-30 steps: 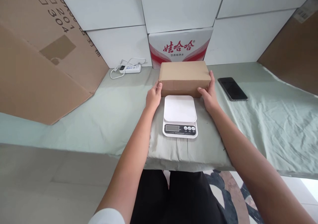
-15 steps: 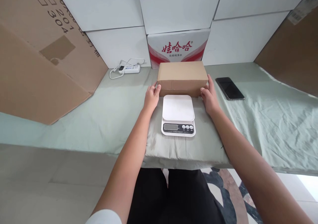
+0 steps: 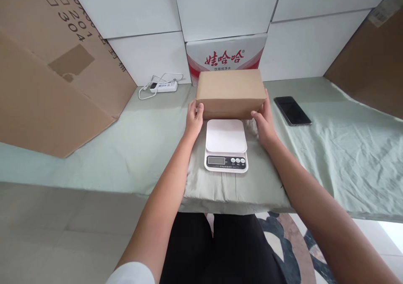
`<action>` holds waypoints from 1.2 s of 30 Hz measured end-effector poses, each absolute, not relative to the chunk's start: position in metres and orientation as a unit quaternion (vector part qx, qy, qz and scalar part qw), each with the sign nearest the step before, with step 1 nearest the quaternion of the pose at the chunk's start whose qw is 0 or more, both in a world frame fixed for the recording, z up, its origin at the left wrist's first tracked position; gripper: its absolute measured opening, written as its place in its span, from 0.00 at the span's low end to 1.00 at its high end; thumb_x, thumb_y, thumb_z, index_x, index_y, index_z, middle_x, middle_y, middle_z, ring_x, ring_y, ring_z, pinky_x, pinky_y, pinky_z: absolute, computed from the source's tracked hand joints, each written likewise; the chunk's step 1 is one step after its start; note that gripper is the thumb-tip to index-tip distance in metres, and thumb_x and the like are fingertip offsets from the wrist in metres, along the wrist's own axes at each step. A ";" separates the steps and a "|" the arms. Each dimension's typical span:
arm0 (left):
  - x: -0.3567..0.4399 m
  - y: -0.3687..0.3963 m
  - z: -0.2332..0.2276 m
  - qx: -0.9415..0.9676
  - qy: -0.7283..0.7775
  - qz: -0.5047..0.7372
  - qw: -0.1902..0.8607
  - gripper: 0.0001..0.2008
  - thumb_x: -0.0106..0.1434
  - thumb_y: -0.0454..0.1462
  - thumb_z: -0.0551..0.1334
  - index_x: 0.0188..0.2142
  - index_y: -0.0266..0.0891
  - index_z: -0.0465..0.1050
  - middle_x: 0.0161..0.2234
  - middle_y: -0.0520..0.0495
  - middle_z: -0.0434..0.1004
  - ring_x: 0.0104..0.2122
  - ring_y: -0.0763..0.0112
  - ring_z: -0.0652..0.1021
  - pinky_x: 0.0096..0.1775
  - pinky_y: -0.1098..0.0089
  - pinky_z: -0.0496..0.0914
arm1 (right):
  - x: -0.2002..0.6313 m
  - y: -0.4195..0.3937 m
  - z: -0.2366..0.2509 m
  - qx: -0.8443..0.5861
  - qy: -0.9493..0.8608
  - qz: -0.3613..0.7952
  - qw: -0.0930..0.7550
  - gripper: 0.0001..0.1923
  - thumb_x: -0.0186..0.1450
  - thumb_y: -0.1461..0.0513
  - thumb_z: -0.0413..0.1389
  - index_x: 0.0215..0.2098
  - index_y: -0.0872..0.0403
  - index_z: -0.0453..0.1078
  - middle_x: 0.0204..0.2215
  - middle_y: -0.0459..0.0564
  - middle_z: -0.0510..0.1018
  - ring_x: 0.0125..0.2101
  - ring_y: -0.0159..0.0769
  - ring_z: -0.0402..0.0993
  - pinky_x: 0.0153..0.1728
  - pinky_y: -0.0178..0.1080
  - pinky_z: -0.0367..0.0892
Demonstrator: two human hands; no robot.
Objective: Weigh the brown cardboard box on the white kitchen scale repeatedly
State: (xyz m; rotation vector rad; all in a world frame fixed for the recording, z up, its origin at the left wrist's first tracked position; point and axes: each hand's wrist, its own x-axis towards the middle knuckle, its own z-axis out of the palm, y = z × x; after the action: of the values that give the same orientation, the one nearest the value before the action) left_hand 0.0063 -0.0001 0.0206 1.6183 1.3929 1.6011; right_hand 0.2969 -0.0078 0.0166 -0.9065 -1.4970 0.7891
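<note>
A plain brown cardboard box (image 3: 231,93) is held between my two hands, just behind the kitchen scale. My left hand (image 3: 194,118) grips its left end, thumb on the front face and fingers round the side. At the opposite end my right hand (image 3: 263,120) holds the lower right corner, thumb in front, fingers along the side. The box appears raised a little off the cloth. In front of it lies the white digital kitchen scale (image 3: 226,137), its platform bare and its display blank. The undersides of the box and most fingertips are hidden.
Green cloth (image 3: 151,149) covers the table. A black smartphone (image 3: 292,111) lies to the right; a white power strip with its cable (image 3: 164,86) is at back left. Large cartons stand left (image 3: 47,107) and right (image 3: 368,57). A white-and-red carton (image 3: 226,51) stands behind the box.
The cardboard box has risen slightly and looks larger, covering more of the white-and-red carton behind it. Both hands have moved up with it. The scale and phone stay put.
</note>
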 end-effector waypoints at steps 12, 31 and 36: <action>0.014 -0.126 0.052 0.538 0.494 0.642 0.233 0.41 0.75 0.74 0.48 0.54 0.46 0.79 0.57 0.37 0.82 0.60 0.53 0.82 0.65 0.55 0.78 | 0.304 -0.110 0.026 -0.377 -0.653 0.269 0.600 0.61 0.66 0.30 0.65 0.87 0.32 0.45 0.88 0.48 0.56 0.88 0.63 0.48 0.87 0.70 0.53; 0.015 -0.152 0.028 0.536 0.497 0.628 0.267 0.41 0.76 0.73 0.48 0.55 0.46 0.81 0.60 0.37 0.80 0.62 0.51 0.81 0.66 0.52 0.75 | 0.299 -0.136 0.008 -0.397 -0.635 0.228 0.622 0.50 0.69 0.35 0.63 0.83 0.34 0.55 0.80 0.55 0.67 0.78 0.67 0.66 0.81 0.76 0.57; 0.005 -0.149 0.031 0.483 0.546 0.674 0.119 0.42 0.77 0.72 0.48 0.63 0.46 0.81 0.60 0.37 0.76 0.57 0.55 0.79 0.59 0.56 0.76 | 0.300 -0.137 0.013 -0.437 -0.546 0.198 0.687 0.47 0.70 0.32 0.55 0.82 0.31 0.54 0.74 0.55 0.70 0.73 0.65 0.72 0.72 0.74 0.69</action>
State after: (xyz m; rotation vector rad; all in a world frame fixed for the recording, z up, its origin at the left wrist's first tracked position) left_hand 0.0051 -0.1491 0.0308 1.4120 1.5956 1.9716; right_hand 0.2997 -0.1366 0.0133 -0.9773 -1.2221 0.4442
